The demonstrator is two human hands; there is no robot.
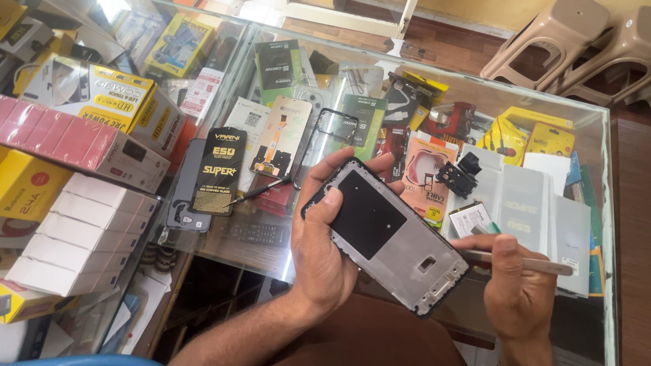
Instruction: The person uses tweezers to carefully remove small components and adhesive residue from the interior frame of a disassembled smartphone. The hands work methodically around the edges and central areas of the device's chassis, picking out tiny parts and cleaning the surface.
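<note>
In the head view, the left hand (325, 247) is closed around a phone frame (386, 234), with the thumb pressing on its dark upper part and the fingers wrapped behind the top edge. The frame sits near the middle of the picture, tilted so its long side runs from 10 o'clock to 4 o'clock, and it is held above the glass worktop (597, 129). The right hand (519, 285), at 4 o'clock from the frame, grips a thin metal tool (536, 263); one end of the tool touches the frame's lower right edge.

On the worktop at 10 o'clock from the frame lies a black packet (218, 173) with yellow print, and beside it a small screwdriver (261, 191). A small black part (458, 177) rests at 2 o'clock, near white flat packets (525, 203). White boxes (81, 237) are stacked at 9 o'clock, at the left edge of the worktop. Two beige plastic stools (576, 41) stand on the floor at 1 o'clock.
</note>
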